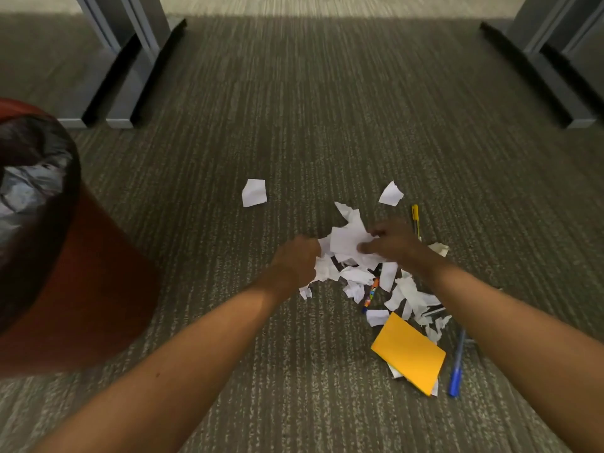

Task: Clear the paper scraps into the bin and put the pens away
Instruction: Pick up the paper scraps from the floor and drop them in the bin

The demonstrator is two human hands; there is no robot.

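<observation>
The paper scraps (pixel 351 253) were heaped on the carpet (pixel 327 109), white torn bits, crumpled and light, with the thick of the pile right between the two hands. Left hand (pixel 295 261) was curled shut on a clump at the pile's left edge; right hand (pixel 394 243) was pinching a bigger white piece at the top, fingers closed on it. So both grips were already on paper.

The rest trailed off toward the person and to the right, ending by a yellow folded sheet (pixel 410 353). Two strays sat further out, one piece (pixel 254 192) off to the far left and another (pixel 391 193) near the yellow pen (pixel 415 220).

The key bit, I'd say: the bin (pixel 68 256), red with a dark liner, stood well apart to the left, so the left hand was nearer to it and the load had to travel that way.

Pens were mixed in: a patterned pen (pixel 371 294) half buried, and a blue pen (pixel 457 364) lying roughly lengthwise toward the person, under the right forearm.
</observation>
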